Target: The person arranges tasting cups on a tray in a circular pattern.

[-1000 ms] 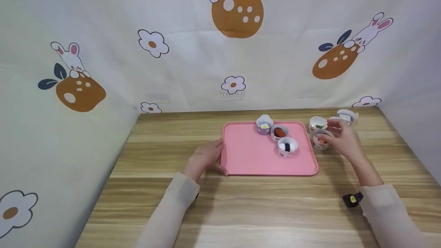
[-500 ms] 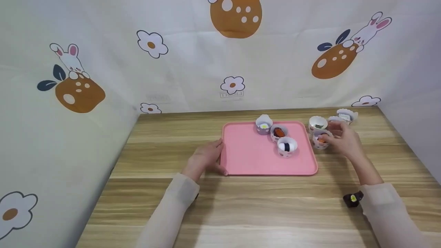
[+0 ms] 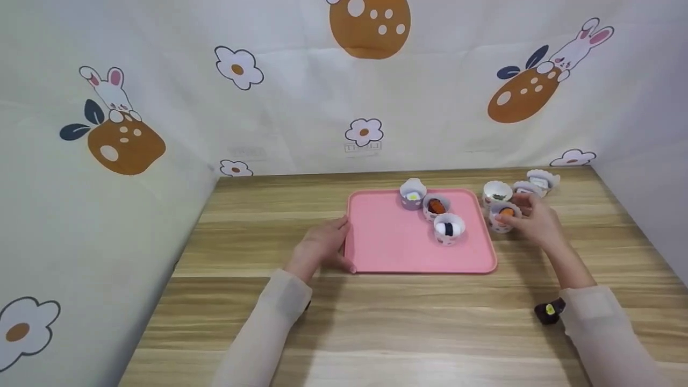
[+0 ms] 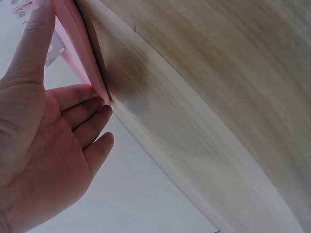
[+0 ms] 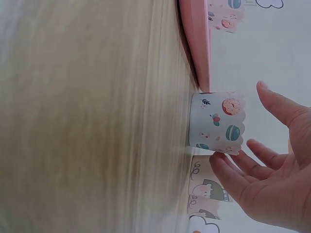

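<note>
My left hand (image 3: pixel 321 243) rests at the left edge of a pink tray (image 3: pixel 387 231), thumb by its near corner. In the left wrist view, relaxed fingertips touch the tray's side. My right hand (image 3: pixel 539 220) is at a printed paper baking cup (image 3: pixel 501 224) just right of the tray, with an orange piece (image 3: pixel 507 213) inside. In the right wrist view, the fingertips meet this cup's side and the thumb stands apart from its rim. On the tray stand cups with a white-and-yellow piece (image 3: pixel 413 197), an orange-red sushi piece (image 3: pixel 436 206) and a white piece with a black band (image 3: pixel 449 229).
Beyond my right hand are a cup with green bits (image 3: pixel 496 193) and two more cups at the back right, one holding a white piece (image 3: pixel 538 183). A small black item with a yellow-green mark (image 3: pixel 549 310) is beside my right sleeve. Patterned cloth (image 3: pixel 301 107) encloses the wooden table (image 3: pixel 430 333).
My right hand has drawn slightly back and down at the cup, and more of the orange piece and the cup behind now show. My left hand and the tray stay put.
</note>
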Demonstrator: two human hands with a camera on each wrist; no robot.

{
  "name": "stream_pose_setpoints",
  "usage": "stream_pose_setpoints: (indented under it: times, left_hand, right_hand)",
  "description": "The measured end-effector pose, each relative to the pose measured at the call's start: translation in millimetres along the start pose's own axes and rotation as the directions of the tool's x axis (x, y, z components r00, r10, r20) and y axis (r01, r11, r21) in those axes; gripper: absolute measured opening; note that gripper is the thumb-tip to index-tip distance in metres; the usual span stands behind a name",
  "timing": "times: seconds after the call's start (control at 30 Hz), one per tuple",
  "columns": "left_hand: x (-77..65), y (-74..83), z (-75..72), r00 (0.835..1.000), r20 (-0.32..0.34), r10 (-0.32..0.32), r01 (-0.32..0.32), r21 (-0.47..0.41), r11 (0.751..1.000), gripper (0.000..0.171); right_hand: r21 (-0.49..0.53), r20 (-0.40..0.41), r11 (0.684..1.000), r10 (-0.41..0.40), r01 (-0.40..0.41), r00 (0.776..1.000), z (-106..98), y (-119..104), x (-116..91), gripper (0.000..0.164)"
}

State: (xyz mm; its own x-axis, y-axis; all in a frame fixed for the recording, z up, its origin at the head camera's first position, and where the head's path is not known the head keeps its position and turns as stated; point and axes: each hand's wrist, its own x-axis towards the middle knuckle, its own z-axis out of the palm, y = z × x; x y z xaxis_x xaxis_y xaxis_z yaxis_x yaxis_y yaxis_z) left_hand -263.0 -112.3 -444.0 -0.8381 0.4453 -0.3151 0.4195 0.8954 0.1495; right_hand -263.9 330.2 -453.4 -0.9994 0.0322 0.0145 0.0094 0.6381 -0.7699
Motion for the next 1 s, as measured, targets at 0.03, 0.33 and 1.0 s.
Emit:
stream_pose_setpoints:
  times: [0.03,0.33,1.0]
  left_hand:
    - [0.2,0.0,-0.2,1.000,-0.001,0.003,-0.003,0.002,1.000,0.114]
    - [1.2,-1.3,0.9,1.000,-0.014,0.019,-0.019,-0.001,1.000,0.116]
    - [2.2,-0.6,0.8,1.000,0.009,0.014,-0.015,0.036,0.999,0.115]
  right_hand:
    - [-0.004,0.006,1.000,0.002,-0.002,1.000,0.2,0.1,0.2,0.075]
    - [-0.042,0.014,0.999,-0.008,0.008,1.000,1.6,0.6,0.8,0.074]
    - [-0.093,0.074,0.996,0.021,-0.014,0.997,1.6,7.5,4.4,0.081]
